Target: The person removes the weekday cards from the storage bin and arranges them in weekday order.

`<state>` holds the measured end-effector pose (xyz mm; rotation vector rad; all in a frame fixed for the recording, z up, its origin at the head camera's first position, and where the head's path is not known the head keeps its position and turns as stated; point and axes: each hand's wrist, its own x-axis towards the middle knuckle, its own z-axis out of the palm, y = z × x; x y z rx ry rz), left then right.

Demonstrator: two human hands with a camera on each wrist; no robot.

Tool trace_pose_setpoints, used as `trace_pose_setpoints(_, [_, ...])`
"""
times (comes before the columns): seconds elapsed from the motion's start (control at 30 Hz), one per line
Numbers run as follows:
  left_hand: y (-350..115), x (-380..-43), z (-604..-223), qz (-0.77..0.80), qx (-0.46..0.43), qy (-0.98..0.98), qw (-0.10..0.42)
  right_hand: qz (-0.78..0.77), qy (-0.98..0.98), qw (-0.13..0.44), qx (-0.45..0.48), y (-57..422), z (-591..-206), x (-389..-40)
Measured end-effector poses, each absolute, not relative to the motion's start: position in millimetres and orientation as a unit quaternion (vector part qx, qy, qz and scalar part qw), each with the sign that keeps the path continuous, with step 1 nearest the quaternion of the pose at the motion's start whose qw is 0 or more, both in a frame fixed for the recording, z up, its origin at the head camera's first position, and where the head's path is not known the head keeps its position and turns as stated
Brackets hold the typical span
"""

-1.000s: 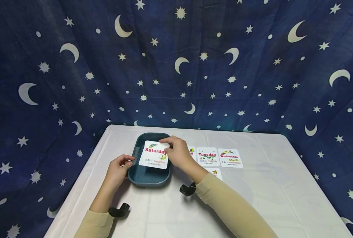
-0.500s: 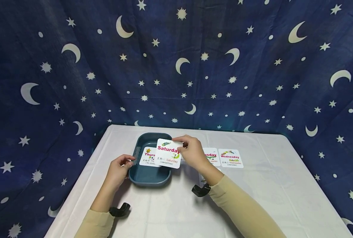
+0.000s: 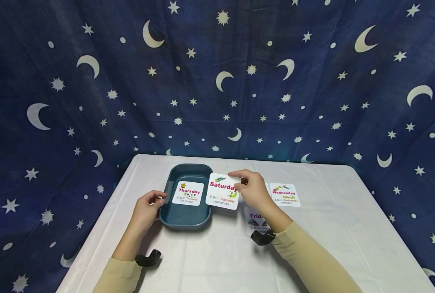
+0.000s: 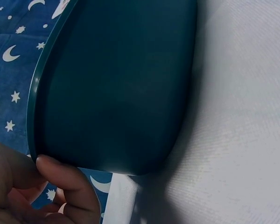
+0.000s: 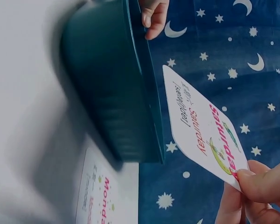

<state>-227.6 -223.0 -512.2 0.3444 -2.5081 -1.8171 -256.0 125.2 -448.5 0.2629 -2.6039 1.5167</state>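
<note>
My left hand [image 3: 145, 209] pinches the left rim of a dark teal plastic tray [image 3: 186, 224]. In the left wrist view, the thumb and fingers [image 4: 67, 184] grip the tray's edge. Inside the tray lies a white Thursday card [image 3: 188, 193], face up. A white Saturday card [image 3: 222, 191] is held up just off the tray's right side, above the table. My right hand [image 3: 254, 189] pinches it by its upper right corner, and the right wrist view shows it tilted in the grip.
On the white-clothed table [image 3: 334, 236], right of the tray, lie a Wednesday card [image 3: 285, 195] and a Friday card [image 3: 255, 219], partly behind the right arm. A Monday card [image 5: 100, 200] lies beside the tray. A dark starry curtain [image 3: 254, 81] hangs behind.
My right hand has carried the Saturday card rightward, from over the tray to beyond its right rim. This uncovers the Thursday card in the tray. The left hand stays on the rim.
</note>
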Motion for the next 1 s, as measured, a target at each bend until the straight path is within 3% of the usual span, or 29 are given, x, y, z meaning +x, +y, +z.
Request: trace_pose_setpoints(1.0, [-224, -229, -515, -0.588, 0.107, -0.801, 0.018, 0.434, -0.897, 0.064, 0.049, 217, -472, -241])
